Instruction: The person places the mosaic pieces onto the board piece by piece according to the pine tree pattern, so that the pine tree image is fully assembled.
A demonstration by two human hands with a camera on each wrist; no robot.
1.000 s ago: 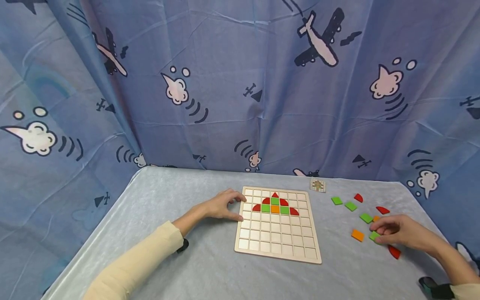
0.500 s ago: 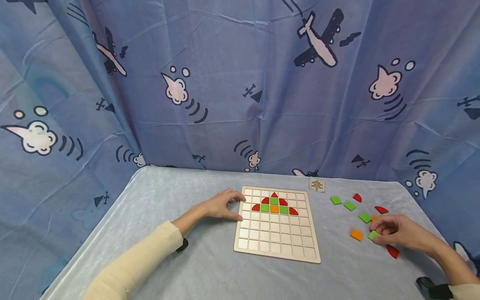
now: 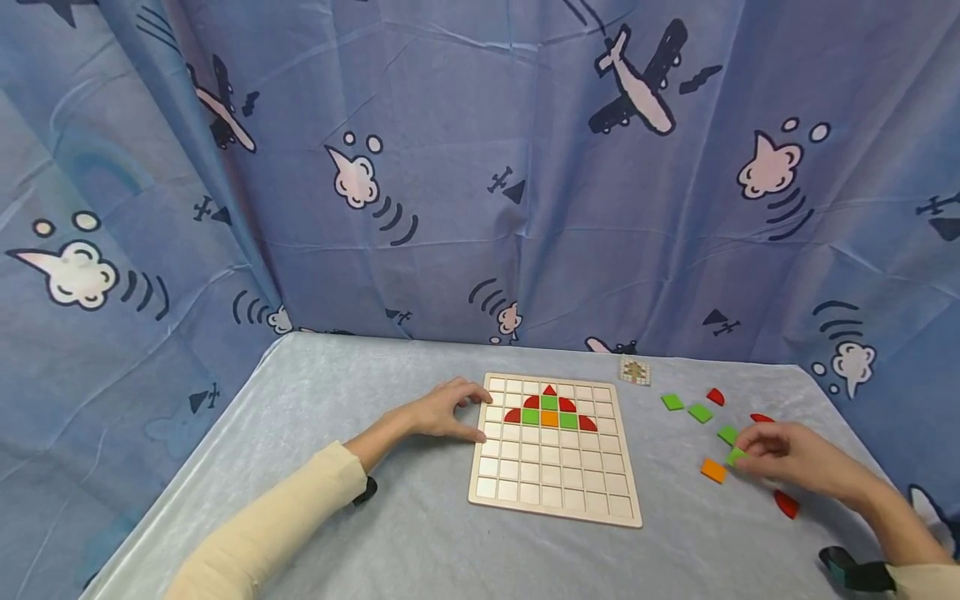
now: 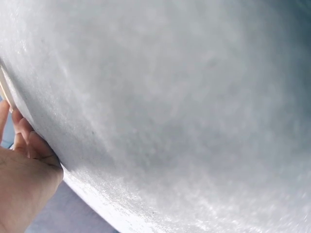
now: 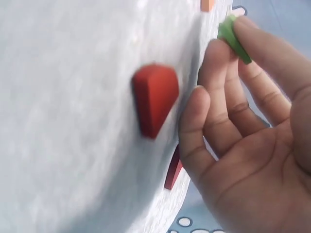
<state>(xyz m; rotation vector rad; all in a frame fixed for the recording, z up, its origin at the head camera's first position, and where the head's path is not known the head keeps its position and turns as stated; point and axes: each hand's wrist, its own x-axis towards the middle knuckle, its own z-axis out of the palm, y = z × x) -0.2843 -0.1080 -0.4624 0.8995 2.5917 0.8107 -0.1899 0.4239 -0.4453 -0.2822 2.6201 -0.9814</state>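
My left hand rests at the left edge of a wooden grid board, its thumb and fingers spread apart, fingertips on the rim. Red, green and orange tiles form a stepped, peaked shape in the board's upper rows; an orange square is at its centre. To the right, my right hand pinches a green square tile between thumb and fingertips, over the loose pieces. Below that hand in the right wrist view lies a red curved-edge piece.
Loose on the grey cloth are an orange square, several green squares and red pieces. A small pattern card lies behind the board's right corner. A blue printed curtain hangs behind and beside the table.
My right hand has moved slightly left and away from me, carrying the green tile from where it lay beside the orange square. The left hand and board have stayed put.
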